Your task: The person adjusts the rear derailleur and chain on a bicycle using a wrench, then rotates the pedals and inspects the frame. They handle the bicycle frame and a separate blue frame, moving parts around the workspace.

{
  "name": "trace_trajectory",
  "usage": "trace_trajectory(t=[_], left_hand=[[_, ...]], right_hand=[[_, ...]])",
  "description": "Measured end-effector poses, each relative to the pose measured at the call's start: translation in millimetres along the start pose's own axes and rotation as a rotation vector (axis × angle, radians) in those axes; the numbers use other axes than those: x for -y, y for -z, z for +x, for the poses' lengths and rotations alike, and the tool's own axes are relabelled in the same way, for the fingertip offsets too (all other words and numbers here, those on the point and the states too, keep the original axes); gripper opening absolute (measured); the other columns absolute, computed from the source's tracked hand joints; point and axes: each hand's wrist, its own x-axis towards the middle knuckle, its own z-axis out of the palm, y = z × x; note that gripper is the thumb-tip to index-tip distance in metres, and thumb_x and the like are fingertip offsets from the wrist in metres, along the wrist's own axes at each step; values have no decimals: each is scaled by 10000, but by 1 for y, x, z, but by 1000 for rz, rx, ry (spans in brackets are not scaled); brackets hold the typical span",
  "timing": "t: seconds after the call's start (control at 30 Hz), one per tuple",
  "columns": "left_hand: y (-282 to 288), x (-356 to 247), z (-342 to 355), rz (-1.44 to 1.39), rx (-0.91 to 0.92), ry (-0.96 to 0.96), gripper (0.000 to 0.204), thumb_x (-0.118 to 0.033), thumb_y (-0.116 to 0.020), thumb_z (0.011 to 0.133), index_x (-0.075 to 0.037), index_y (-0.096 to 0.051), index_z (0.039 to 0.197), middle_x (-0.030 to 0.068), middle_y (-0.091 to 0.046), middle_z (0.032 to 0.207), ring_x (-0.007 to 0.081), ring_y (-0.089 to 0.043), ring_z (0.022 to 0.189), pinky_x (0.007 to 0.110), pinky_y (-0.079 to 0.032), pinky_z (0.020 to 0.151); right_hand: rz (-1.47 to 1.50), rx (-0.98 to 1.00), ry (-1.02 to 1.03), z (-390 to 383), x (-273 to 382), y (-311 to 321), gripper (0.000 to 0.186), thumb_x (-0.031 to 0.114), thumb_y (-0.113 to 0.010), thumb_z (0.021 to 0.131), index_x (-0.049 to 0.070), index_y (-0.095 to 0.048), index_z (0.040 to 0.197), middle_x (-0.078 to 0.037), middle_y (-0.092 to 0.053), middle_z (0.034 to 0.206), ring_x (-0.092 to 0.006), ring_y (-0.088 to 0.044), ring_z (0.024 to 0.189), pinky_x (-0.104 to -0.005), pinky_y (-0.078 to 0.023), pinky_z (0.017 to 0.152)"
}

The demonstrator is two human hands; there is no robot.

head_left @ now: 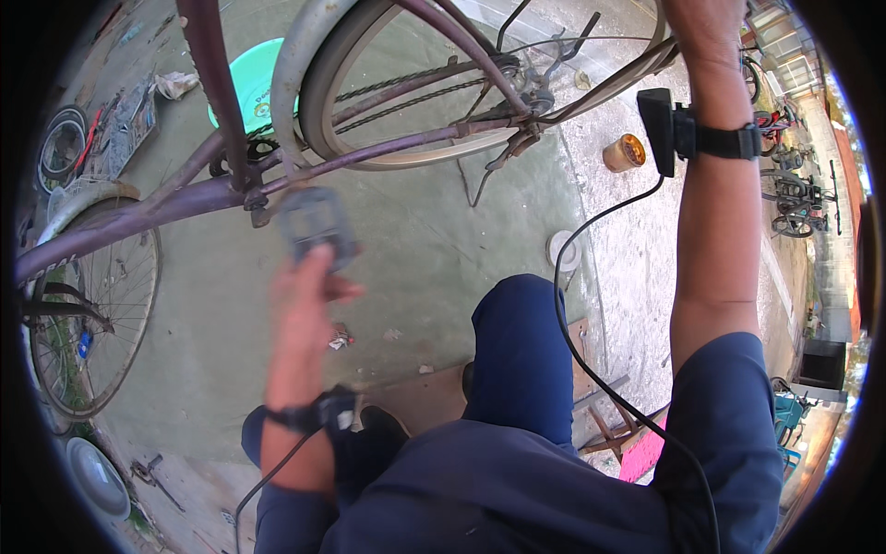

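Purple metal, scuffed and dull, makes up the long tubes of the old bicycle frame [138, 217], which stretches across the upper left over a smooth, dusty green floor [434, 249]. On it, the big back wheel with a brownish-grey tyre [318, 102] is in its place, the dark, bumpy chain [397, 113] runs toward the back hub, and the boxy grey pedal [317, 224] sits low by the frame, near the middle left. So the bike looks mostly whole, and it seems to be in the middle of being handled or checked; I can't tell how much is left. The left hand [312, 286] is at the pedal, thumb against its near edge and fingers partly curled, but it is too blurry to tell how tight the hold is. The right hand [703, 23] is up by the back of the bike, cut off at the top edge, so I can't tell how far open it is or what it has. A curved, grey metal mudguard [289, 92] hugs the tyre. Behind the frame sits a round, shiny, mint-green basin [257, 78], and off to the right is a short, round, amber-coloured pot [624, 153] on rough, pale ground.
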Motion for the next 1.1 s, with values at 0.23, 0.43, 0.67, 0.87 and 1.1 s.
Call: trace_trajectory(t=[0.23, 0.43, 0.67, 0.87, 1.1], left_hand=[[39, -46, -28, -63, -90, -226, 377, -322, -532, 966, 14, -598, 1123, 231, -708, 962, 161, -645, 570, 270, -486, 556], [68, -44, -26, -176, -103, -253, 420, -330, -498, 979, 44, -588, 1148, 245, -703, 957, 167, -644, 581, 268, -475, 557], [71, -43, -29, -234, -84, -267, 374, -291, -525, 954, 47, -598, 1099, 230, -706, 940, 188, -643, 588, 290, -475, 577], [72, -44, -29, -240, -87, -267, 368, -285, -525, 955, 47, -597, 1095, 230, -707, 939, 190, -644, 592, 291, -477, 579], [76, -41, -27, -234, -81, -281, 411, -315, -511, 977, 49, -596, 1148, 237, -708, 951, 168, -649, 588, 265, -495, 567]], right_hand=[[-60, -37, 63, 3, 4, 2, 328, 341, -626, 944, 40, -693, 1057, -153, -650, 1039, -331, -605, 987, -402, -465, 870], [-68, -5, 40, 5, 8, 2, 325, 337, -609, 952, 33, -682, 1044, -158, -636, 1024, -336, -602, 960, -398, -470, 849], [-31, -7, 14, 2, 6, 0, 293, 300, -598, 966, 34, -670, 1067, -156, -625, 1018, -322, -602, 953, -384, -473, 843], [-70, 30, 25, 3, 7, 2, 325, 315, -558, 982, 27, -667, 1088, -171, -623, 1012, -339, -598, 956, -396, -467, 860], [-79, 16, 24, 3, 5, 0, 334, 319, -547, 984, 22, -662, 1084, -170, -615, 1007, -340, -593, 968, -396, -463, 865]])
